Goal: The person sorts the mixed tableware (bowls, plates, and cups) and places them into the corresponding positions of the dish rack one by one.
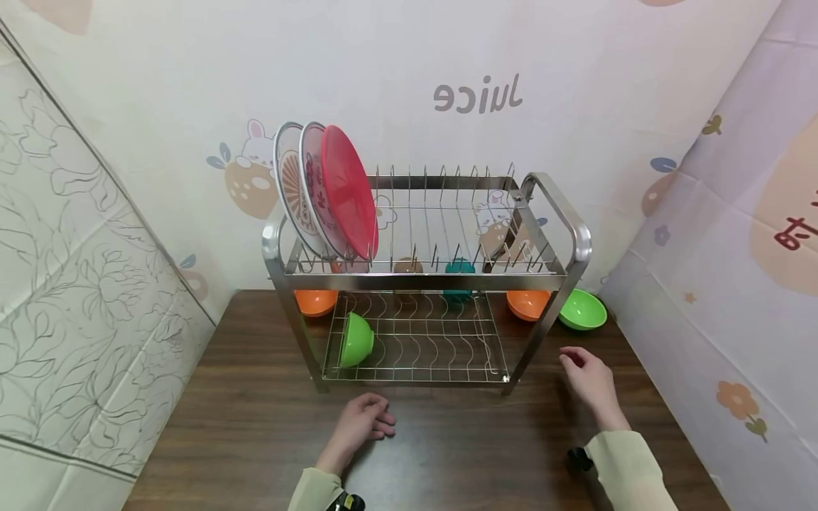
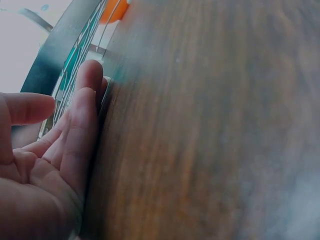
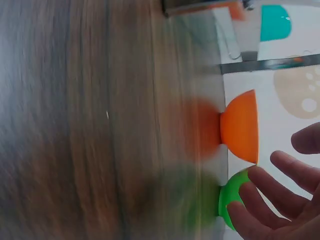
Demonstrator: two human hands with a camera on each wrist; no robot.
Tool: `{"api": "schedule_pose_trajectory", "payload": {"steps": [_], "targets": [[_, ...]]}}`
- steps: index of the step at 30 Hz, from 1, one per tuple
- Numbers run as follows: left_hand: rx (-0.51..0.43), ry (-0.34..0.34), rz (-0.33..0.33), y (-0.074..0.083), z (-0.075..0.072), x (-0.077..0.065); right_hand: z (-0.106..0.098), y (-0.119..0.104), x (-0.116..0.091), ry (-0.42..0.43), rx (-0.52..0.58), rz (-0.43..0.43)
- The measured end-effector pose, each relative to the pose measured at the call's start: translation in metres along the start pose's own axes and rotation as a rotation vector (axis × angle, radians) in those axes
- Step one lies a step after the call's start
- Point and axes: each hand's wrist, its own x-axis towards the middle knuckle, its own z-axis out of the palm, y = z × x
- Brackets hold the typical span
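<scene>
My left hand [image 1: 361, 429] rests on the table in front of the rack, fingers relaxed and holding nothing; the left wrist view shows the palm and loosely bent fingers beside the wire shelf. On the right, my right hand [image 1: 589, 383] hovers just in front of a green bowl [image 1: 583, 310], its fingers loosely bent around nothing. Beside that bowl sits an orange bowl [image 3: 241, 127], upright, behind the rack's right leg. Another green bowl [image 1: 359, 341] stands on its side in the lower shelf. A red plate [image 1: 348, 191] leans upright in the top shelf's left end.
The two-tier metal dish rack [image 1: 424, 282] stands at mid-table. Two patterned white plates, one being the outer plate [image 1: 290, 188], lean left of the red one. Behind the rack are an orange bowl [image 1: 316, 305], a brown cup [image 1: 407, 267] and a teal cup [image 1: 458, 292]. Printed cloth walls enclose the table.
</scene>
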Motion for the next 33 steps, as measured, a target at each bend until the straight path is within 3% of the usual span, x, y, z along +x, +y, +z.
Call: {"api": "schedule_pose_trajectory", "payload": {"steps": [7, 13, 28, 33], "targets": [[-0.007, 0.009, -0.005, 0.0, 0.0, 0.0, -0.001, 0.004, 0.027, 0.084, -0.112, -0.126], [-0.015, 0.008, -0.004, 0.001, 0.0, 0.002, -0.002, 0.008, 0.052, 0.118, -0.239, -0.185], [0.002, 0.008, -0.002, -0.002, 0.001, 0.003, 0.0, 0.028, 0.091, -0.038, -0.376, -0.146], [0.028, 0.008, -0.001, 0.006, 0.003, -0.001, -0.002, 0.035, 0.096, -0.058, -0.385, -0.119]]}}
